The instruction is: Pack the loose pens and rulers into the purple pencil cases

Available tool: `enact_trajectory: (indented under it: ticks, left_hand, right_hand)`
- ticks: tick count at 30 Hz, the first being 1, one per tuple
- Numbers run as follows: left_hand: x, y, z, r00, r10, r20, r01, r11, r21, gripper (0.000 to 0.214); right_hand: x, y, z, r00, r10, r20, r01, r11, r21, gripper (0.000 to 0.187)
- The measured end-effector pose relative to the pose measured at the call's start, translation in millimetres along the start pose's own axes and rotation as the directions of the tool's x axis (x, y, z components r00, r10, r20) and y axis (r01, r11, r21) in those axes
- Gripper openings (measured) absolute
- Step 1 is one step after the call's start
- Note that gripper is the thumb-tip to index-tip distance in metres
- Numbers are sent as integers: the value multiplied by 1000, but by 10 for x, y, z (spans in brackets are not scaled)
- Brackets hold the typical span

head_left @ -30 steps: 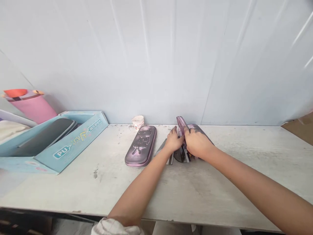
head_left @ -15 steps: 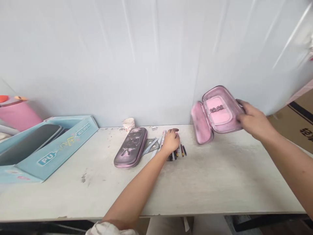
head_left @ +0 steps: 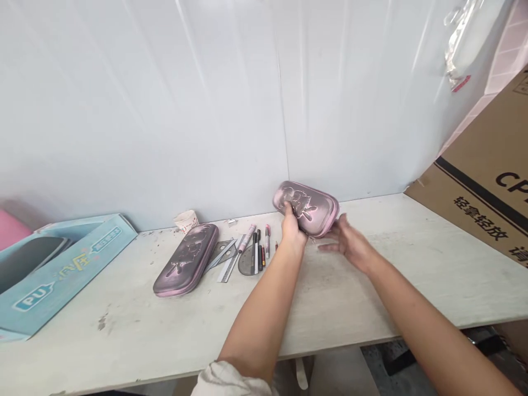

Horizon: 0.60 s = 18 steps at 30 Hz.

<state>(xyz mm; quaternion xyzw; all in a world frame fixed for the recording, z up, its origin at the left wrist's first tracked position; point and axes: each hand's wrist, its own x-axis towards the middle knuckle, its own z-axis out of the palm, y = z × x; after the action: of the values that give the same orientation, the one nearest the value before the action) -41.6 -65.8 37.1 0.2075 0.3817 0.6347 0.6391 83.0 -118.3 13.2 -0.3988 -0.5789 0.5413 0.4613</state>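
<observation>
Left fingers (head_left: 287, 209) curled around a closed mauve embossed pencil case (head_left: 309, 208), right hand (head_left: 350, 245) open just beside it

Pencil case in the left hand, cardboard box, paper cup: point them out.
Pencil case (head_left: 310, 208), head view, on its embossed lid.
Cardboard box (head_left: 466, 165), head view, on its side panel.
Paper cup (head_left: 186, 221), head view, on its side.

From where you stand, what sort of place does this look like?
Probably a packing bench in a stationery workshop: a scuffed white table with moulded pencil cases, a blue product box, and a cardboard carton beside it.
</observation>
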Motion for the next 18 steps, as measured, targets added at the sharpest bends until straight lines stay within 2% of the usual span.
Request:
enact_trajectory:
  ticks: [2, 3, 5, 7, 8, 10, 12, 13, 15, 17, 18]
  left_hand:
    - [-3, -12, 37, 994, 52, -100, -55, 998, -24, 58]
    - [-15, -24, 56, 992, 55, -116, -57, 998, -22, 60]
    - [-48, -48, 88, 994, 42, -103, -43, 999, -8, 62]
    - [-75, -55, 100, 995, 62, -81, -63, 998, -6, 58]
    - [-80, -45, 90, 993, 82, -90, -83, 997, -5, 56]
    - [-77, 4, 35, 977, 149, -153, -144, 989, 43, 56]
    - [-75, 85, -55, 934, 307, -182, -265, 938, 222, 57]
    - [-84, 133, -100, 899, 417, -135, -350, 869, 350, 55]
    - [-134, 231, -162, 803, 589, 89, -527, 633, 567, 46]
    - [-223, 320, -164, 730, 586, 352, -637, 396, 661, 38]
    - [-276, 358, -144, 717, 526, 456, -663, 313, 680, 37]
  right_hand:
    - [-48, 114, 131, 996, -11, 94, 9, 1000, 24, 56]
    - [-56, 153, 186, 996, -12, 92, 10, 1000, 22, 53]
    - [-51, 191, 267, 1000, -12, 1, 12, 1000, -26, 47]
    - [-52, 180, 303, 991, -51, -120, 31, 986, -166, 43]
    - [-69, 165, 306, 983, -98, -154, 51, 958, -281, 41]
    - [-141, 136, 286, 967, -200, -160, 87, 842, -532, 37]
    - [-246, 129, 223, 968, -210, -139, 65, 742, -667, 35]
    - [-295, 135, 169, 975, -171, -145, 30, 742, -670, 34]
    - [-360, 141, 1, 983, -43, -178, -65, 828, -558, 35]
    - [-368, 83, -246, 977, 65, -204, -145, 902, -407, 34]
    - [-355, 9, -388, 975, 93, -201, -162, 919, -359, 33]
